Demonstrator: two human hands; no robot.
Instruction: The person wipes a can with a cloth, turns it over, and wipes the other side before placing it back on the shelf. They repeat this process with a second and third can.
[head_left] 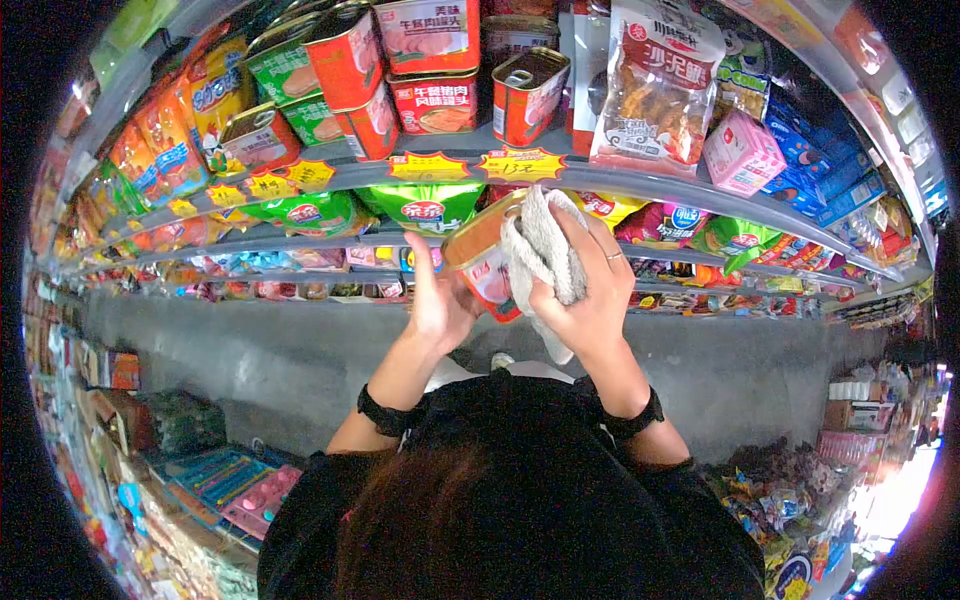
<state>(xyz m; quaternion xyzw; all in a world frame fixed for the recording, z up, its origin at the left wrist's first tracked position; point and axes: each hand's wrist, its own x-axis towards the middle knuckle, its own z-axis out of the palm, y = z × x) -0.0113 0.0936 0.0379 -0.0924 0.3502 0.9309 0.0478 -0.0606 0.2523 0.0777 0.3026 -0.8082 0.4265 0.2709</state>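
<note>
My left hand (440, 305) supports a red luncheon meat can (487, 262) from its left side and below, with the thumb pointing up and the fingers partly hidden behind it. A whitish knitted cloth (545, 250) is bunched in my right hand (597, 285), whose fingers are closed round it. The cloth lies against the can's right side and covers part of it. Both hands are in front of the shelf edge, just below yellow price tags (522, 164). Similar red cans (434, 105) are stacked on the shelf above.
A bag of snacks (655, 90) and a pink box (744, 152) stand right of the cans. Green bags (424, 207) fill the shelf below. Grey floor (290, 350) lies beneath, with goods piled low at both sides, including a pink tray (262, 500).
</note>
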